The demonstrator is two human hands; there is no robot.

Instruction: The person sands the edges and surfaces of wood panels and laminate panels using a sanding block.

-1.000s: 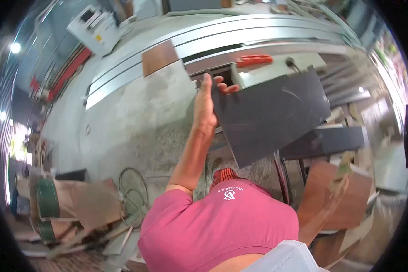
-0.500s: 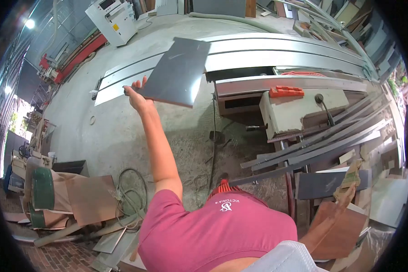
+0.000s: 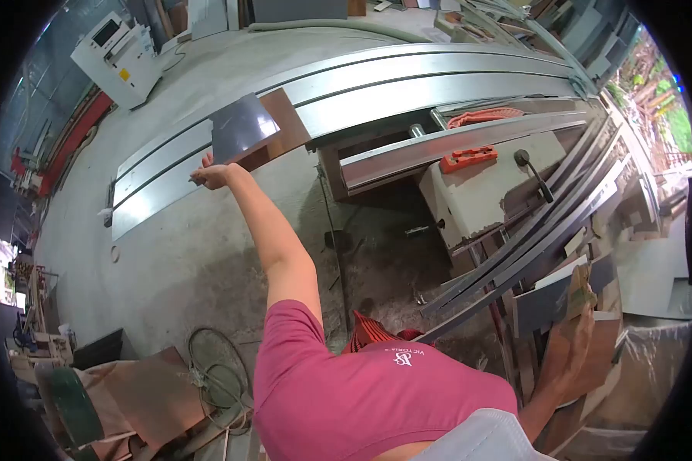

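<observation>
My left hand point(image 3: 214, 175) reaches forward with its fingers at the near left corner of a glossy dark grey panel point(image 3: 242, 127). The thumb side shows, while part of the grip is hidden under the panel. A brown board point(image 3: 284, 127) shows behind and to the right of that panel, over the metal sliding table point(image 3: 369, 104). Low on the right, my right hand point(image 3: 577, 338) is beside a stack of boards, close to a worn olive-brown piece point(image 3: 580, 292). Its fingers blend into the brown board point(image 3: 600, 353) behind, so I cannot tell how they are closed.
A cream machine housing point(image 3: 492, 184) carries an orange tool point(image 3: 469, 159) and a black lever point(image 3: 534, 175). Long grey strips point(image 3: 507, 253) cross at the right. A looped hose point(image 3: 215, 361) lies on the floor at left. A white machine point(image 3: 119, 61) stands at the back left.
My view has turned, shifting the scene leftward. The grey panel sits lower and flatter toward the sliding table, and the brown board now shows beside it. My left hand stays at its corner.
</observation>
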